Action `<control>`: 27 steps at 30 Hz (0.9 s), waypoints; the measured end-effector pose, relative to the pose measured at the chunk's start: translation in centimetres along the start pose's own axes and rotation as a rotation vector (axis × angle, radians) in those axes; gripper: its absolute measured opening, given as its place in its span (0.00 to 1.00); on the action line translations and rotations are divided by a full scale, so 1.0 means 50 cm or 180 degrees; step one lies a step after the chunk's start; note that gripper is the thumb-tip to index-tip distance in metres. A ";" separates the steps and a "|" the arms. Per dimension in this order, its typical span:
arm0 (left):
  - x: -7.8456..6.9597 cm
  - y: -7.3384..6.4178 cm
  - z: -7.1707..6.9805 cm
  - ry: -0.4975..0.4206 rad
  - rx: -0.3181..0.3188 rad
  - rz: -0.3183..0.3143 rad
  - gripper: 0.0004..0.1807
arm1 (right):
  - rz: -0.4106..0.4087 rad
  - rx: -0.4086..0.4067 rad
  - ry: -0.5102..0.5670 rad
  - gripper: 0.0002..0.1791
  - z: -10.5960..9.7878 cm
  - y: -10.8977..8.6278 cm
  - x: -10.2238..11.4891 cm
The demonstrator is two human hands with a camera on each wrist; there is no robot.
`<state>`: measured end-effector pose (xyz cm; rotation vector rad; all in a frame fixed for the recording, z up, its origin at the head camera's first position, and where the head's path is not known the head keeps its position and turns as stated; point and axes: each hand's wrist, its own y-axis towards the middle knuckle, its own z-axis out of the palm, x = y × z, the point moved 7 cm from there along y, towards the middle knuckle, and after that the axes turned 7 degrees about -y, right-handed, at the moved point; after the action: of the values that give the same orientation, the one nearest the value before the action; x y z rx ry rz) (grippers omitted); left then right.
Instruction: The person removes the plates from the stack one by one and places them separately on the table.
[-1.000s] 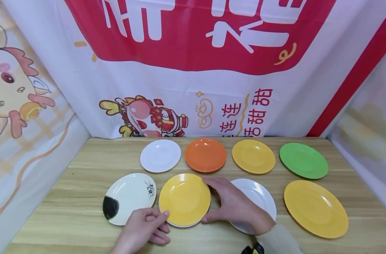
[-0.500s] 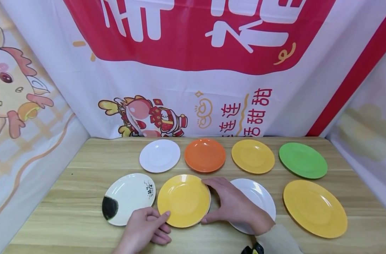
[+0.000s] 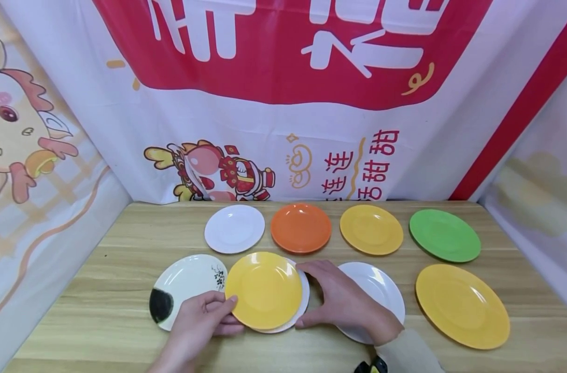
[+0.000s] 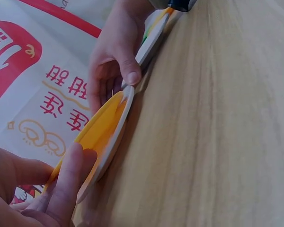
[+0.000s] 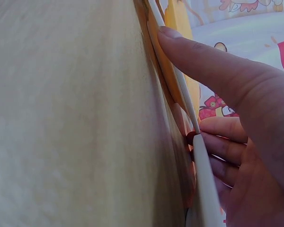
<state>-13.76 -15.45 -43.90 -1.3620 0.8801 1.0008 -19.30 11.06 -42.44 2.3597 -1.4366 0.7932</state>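
My left hand [image 3: 197,321] pinches the near-left rim of a round yellow plate [image 3: 263,290], thumb on top and fingers beneath. This plate [image 4: 95,130] tilts up off a white plate [image 4: 124,118], with a gap between them in the left wrist view. The white plate [image 3: 304,305] shows as a crescent along the yellow plate's right side. Its right edge sits between the thumb and fingers of my right hand [image 3: 344,300], which holds it there. Behind the right wrist lies another white plate [image 3: 379,285], partly hidden.
A white plate with a black patch and flower print [image 3: 190,285] lies at the left, partly covered by the left hand. At the back stand white [image 3: 235,228], orange [image 3: 301,228], yellow [image 3: 371,229] and green [image 3: 444,235] plates. A larger yellow plate [image 3: 463,305] lies at right.
The left hand has lifted the yellow plate and shifted it left, uncovering more of the white plate beneath. The right hand has stayed at the white plate's edge.
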 end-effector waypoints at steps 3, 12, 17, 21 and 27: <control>-0.012 0.006 -0.003 0.0033 0.0077 0.0043 0.17 | -0.0016 -0.0013 -0.0005 0.55 -0.001 0.000 0.000; -0.032 0.049 -0.023 0.0146 0.0474 -0.0109 0.26 | -0.0066 -0.0044 -0.0040 0.55 0.000 0.001 0.000; -0.034 0.064 -0.030 0.0028 0.0782 -0.0213 0.29 | -0.0031 -0.0025 -0.0051 0.56 0.000 0.001 -0.001; -0.037 0.069 -0.031 -0.0048 0.0963 -0.0260 0.29 | -0.0014 -0.0002 -0.0033 0.56 -0.001 0.001 -0.003; -0.043 0.076 -0.035 -0.0154 0.1138 -0.0254 0.28 | -0.0059 -0.0014 -0.0005 0.56 0.000 0.000 -0.003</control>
<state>-17.94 -17.46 -43.30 -1.0570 0.9115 0.7684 -19.36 11.17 -42.52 2.3673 -1.4136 0.7830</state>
